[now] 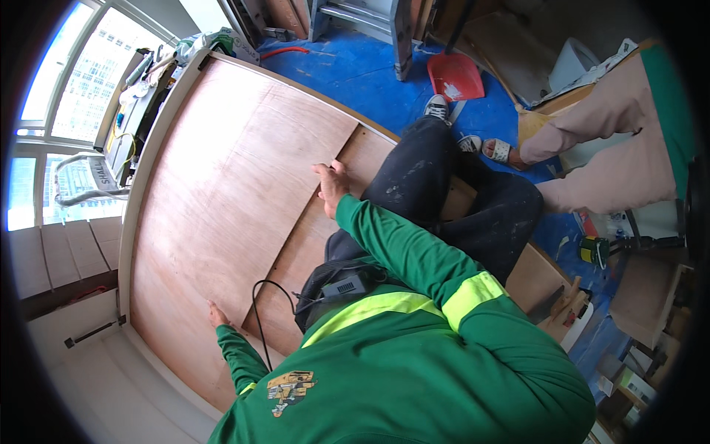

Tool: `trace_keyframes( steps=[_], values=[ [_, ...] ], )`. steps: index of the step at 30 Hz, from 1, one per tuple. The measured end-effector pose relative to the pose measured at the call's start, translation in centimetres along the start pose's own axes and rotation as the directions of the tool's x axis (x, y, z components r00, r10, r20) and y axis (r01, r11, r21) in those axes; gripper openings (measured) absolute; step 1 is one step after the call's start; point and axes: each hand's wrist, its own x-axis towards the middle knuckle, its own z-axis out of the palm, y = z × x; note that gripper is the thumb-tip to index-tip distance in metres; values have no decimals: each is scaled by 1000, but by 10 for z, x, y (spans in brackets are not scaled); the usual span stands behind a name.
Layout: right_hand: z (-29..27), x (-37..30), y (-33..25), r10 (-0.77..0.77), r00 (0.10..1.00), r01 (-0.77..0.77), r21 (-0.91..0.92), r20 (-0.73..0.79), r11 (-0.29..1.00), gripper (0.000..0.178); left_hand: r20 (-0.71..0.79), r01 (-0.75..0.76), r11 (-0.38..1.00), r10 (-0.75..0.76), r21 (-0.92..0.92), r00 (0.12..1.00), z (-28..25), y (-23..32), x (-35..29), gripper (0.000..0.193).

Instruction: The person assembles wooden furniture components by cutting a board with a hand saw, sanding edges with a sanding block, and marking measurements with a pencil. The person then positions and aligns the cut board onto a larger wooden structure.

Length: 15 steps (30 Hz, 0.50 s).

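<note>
A large thin plywood sheet (pixel 214 170) lies flat inside a pale raised frame (pixel 155 155). Its near edge overlaps another wooden board (pixel 296 266), and a narrow step shows between them. At that edge, toward the far right, my right hand (pixel 333 186) rests with its fingers reaching onto the sheet and the thumb apart. Lower left, my left hand (pixel 217 314) lies on the plywood near the other end of the same edge, fingers stretched out. The undersides of both hands are hidden. I sit on the boards, and a black cable (pixel 255 303) loops from a small dark device (pixel 344 287) at my waist.
A person in light trousers (pixel 606 122) stands at the right in sandals. Blue sheeting (pixel 344 70) covers the floor, with a red dustpan (pixel 455 76) and a stepladder (pixel 362 18) on it. Clutter lines the window ledge at the left. Wood offcuts and a green tin (pixel 592 250) lie at right.
</note>
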Motion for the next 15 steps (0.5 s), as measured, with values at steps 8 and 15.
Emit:
trace_keyframes(
  steps=[8,15],
  values=[
    [-5,3,-33,-319,941,224,-506,-109,833,86,-14,-256,869,289,424,957,9,94,81,97],
    [-21,72,-43,-185,962,142,-210,-203,967,86,75,-99,881,72,463,995,64,90,79,109]
  ],
)
